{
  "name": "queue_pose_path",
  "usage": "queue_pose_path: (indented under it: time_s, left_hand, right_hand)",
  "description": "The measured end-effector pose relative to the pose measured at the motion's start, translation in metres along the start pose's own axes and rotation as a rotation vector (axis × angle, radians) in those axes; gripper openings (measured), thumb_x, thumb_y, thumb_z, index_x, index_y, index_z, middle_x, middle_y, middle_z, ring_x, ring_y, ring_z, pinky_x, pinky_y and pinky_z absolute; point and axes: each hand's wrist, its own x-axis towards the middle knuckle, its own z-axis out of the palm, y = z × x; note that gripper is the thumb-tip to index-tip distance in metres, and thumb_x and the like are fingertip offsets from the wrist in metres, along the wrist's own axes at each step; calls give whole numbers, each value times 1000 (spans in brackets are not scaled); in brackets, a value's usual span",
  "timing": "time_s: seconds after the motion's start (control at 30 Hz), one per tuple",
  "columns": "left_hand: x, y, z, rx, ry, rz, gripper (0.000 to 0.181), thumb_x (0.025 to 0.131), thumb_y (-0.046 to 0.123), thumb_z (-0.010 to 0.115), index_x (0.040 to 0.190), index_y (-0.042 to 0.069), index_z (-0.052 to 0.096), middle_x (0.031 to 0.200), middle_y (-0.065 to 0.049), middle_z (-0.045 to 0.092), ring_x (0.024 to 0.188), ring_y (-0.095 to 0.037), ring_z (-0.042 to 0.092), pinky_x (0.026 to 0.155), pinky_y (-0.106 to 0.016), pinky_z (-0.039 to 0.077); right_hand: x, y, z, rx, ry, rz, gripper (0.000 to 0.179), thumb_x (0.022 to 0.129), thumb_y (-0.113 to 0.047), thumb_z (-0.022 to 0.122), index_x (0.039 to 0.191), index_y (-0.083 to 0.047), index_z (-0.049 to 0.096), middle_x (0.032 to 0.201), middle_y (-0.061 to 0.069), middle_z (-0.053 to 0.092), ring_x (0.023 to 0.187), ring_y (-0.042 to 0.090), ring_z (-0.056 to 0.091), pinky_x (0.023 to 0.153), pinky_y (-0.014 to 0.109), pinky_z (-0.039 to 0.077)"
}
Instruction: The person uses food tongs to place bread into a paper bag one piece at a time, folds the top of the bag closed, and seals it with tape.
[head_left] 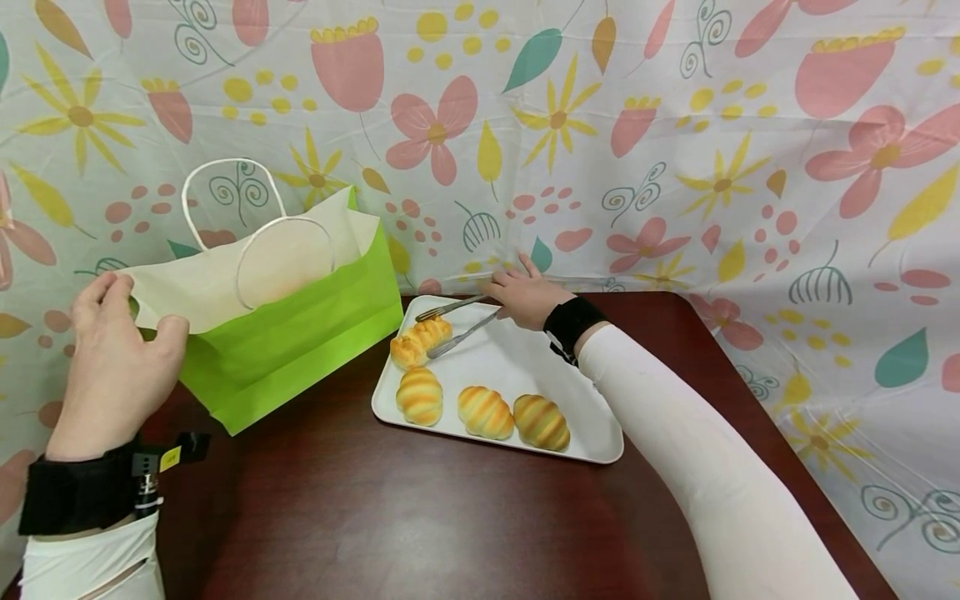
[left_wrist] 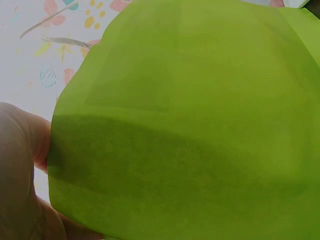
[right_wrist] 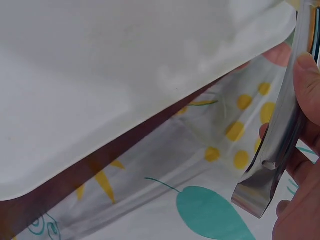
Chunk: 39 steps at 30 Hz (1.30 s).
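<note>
On the left stands a green paper bag [head_left: 300,342] with a pale inside and white handles. My left hand [head_left: 123,367] pinches its near left rim between thumb and fingers. The bag's green side [left_wrist: 185,125] fills most of the left wrist view. My right hand [head_left: 528,296] holds metal tongs [head_left: 467,332] near their joined end, over the far side of a white tray [head_left: 517,358]. The tong tips lie on either side of a golden twisted bread [head_left: 420,343]; whether they touch it is hard to tell. In the right wrist view, thumb and fingers wrap the tongs [right_wrist: 277,145].
Three striped bread rolls lie along the tray's near side: a left one [head_left: 419,397], a middle one [head_left: 486,412] and a browner right one [head_left: 542,422]. Tray and bag stand on a dark red-brown table [head_left: 390,508]. A flower-print curtain [head_left: 480,125] hangs behind.
</note>
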Motion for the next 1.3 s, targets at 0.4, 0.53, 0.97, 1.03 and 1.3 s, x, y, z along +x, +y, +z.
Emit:
queue_pose_path:
  time_s: [0.4,0.53,0.97,1.03,1.3]
  left_hand:
    - [0,-1,0,6,-3,-4,81,103,21,35,173,-12,10,182,-27,-4,150,-65,27,118,-78,26]
    - [0,-1,0,11,-1,-4,82,102,20,34,173,-11,8,182,-27,-4,152,-65,25,118,-78,25]
    - [-1,0,1,12,12,-7,81,102,21,34,173,-12,10,182,-28,-4,154,-65,24,118,-78,25]
    - [-1,0,1,12,11,-7,81,102,21,34,173,-12,10,182,-28,-4,154,-65,24,118,-78,26]
    - [-1,0,0,10,3,-8,81,103,21,34,173,-11,8,182,-27,-4,153,-65,25,117,-78,26]
  right_hand:
    - [-31,9,21,219,28,-43,52,112,-22,68,159,-6,57,145,15,56,139,37,56,135,59,6]
    - [-40,11,27,272,19,-54,50,112,-22,67,159,-5,57,135,13,57,125,33,59,128,57,25]
    - [-46,7,39,330,17,-88,47,115,-21,61,157,0,56,136,17,59,124,31,62,109,48,51]
    - [-44,6,40,315,14,-85,47,115,-22,61,157,0,56,138,16,58,125,32,62,110,49,50]
    - [-39,1,45,286,-8,-23,65,115,-46,60,162,-3,53,149,18,61,134,34,62,115,50,49]
